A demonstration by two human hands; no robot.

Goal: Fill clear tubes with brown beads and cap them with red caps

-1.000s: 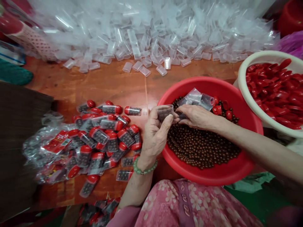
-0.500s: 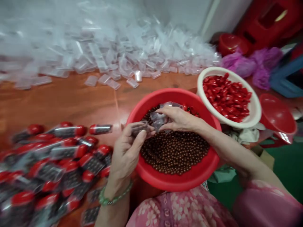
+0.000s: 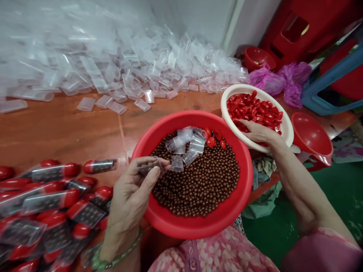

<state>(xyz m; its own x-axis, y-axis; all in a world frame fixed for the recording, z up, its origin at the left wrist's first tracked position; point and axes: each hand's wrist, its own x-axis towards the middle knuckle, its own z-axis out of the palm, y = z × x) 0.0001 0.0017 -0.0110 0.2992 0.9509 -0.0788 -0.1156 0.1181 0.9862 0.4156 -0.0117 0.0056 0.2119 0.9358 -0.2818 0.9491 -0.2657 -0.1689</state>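
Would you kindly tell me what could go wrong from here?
The left hand holds a clear container with brown beads inside and no cap visible on it, so a tilt might spill some. Other containers and loose caps lying on the loose beads in the red basin could get buried. The right hand is among the red caps in the white basin, so a few might tip over its rim.
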